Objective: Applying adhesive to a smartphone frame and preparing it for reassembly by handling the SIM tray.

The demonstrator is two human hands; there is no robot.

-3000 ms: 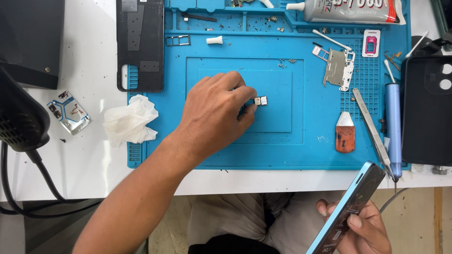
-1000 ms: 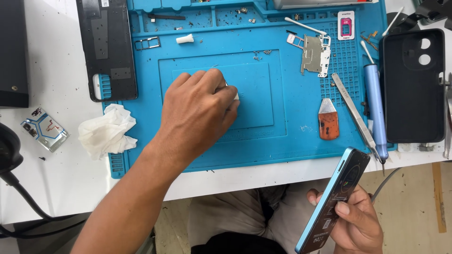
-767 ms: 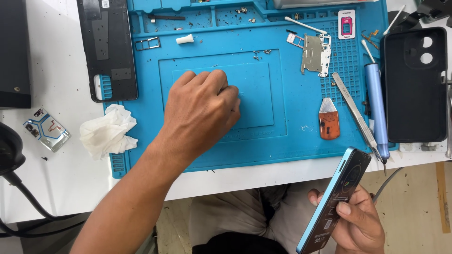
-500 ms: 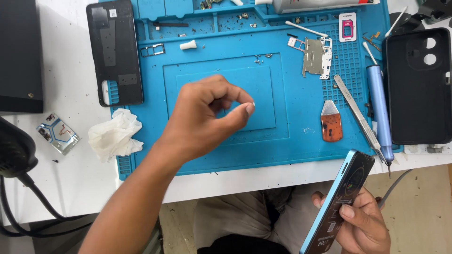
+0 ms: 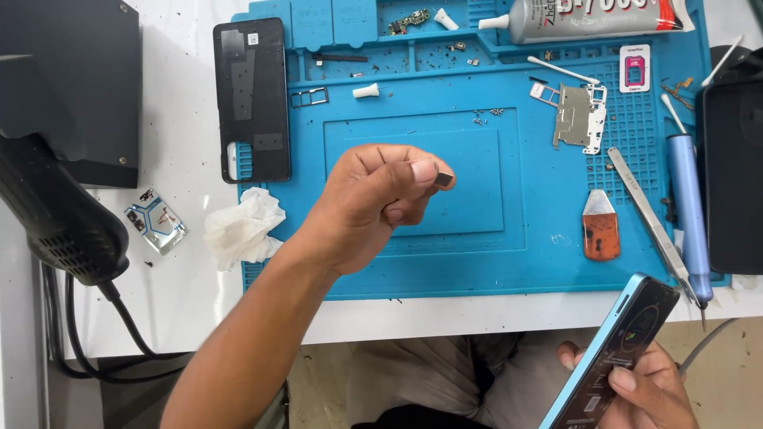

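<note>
Two hands worked over a white table that carried a large blue repair mat, seen from a head-worn camera. Black equipment stood at the table's left edge, with a dark nozzle and cable hanging in front of it. On the mat's left border lay a black phone back cover, and a dark phone case rested at the far right. Along the mat's top edge lay a tube of glue.

At lower right, below the table edge, the right hand held a light-blue phone tilted on its side, its grip clamped around the phone's lower part. The left hand was raised above the middle of the mat, its grip pinched together on a small metal part between thumb and forefinger, clear of the mat's surface.

Beside the mat's left edge sat a crumpled white tissue and, further left, a small clear packet. On the mat's right half lay a blue screwdriver, metal tweezers, a silver shield plate, an orange-handled scraper and a little white-and-pink card.
</note>
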